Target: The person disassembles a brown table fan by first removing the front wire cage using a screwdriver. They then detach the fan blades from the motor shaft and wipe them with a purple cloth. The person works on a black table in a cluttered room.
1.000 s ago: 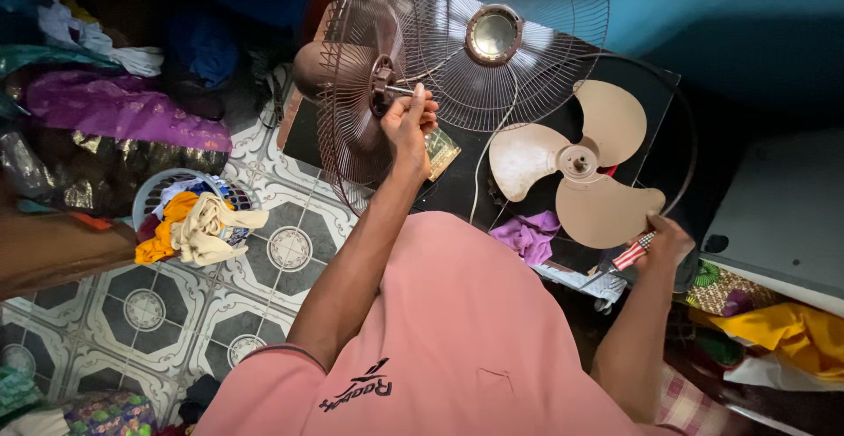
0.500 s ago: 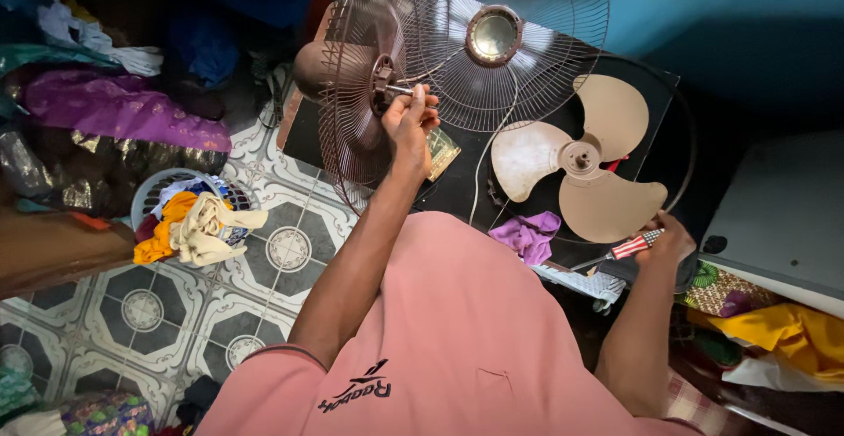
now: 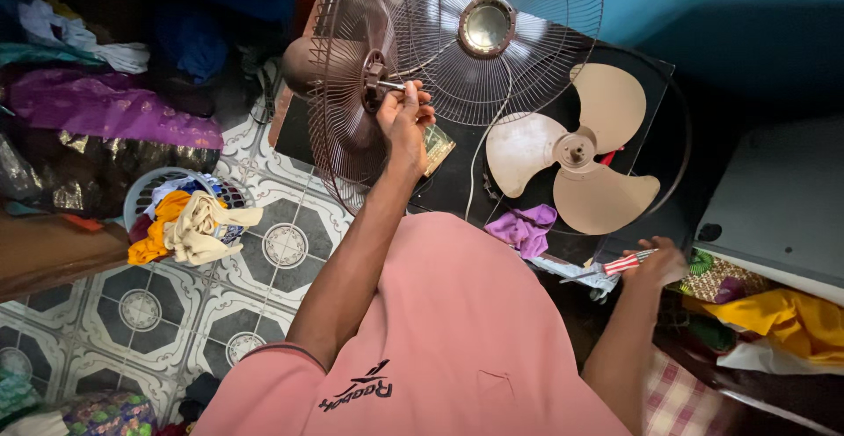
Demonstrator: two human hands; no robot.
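Fingers of the left hand [image 3: 403, 119] stay pinched on the motor shaft [image 3: 393, 85] poking through the rear fan guard [image 3: 347, 93], same as a second ago. Right hand [image 3: 658, 262] has shifted slightly, fist closed round the red-handled screwdriver [image 3: 615, 266], just below the loose beige fan blade [image 3: 571, 156].

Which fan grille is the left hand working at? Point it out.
The brown grille standing upright with the motor behind it; the left hand grips the shaft at its centre. The other grille, with a round shiny cap, lies untouched beside it.
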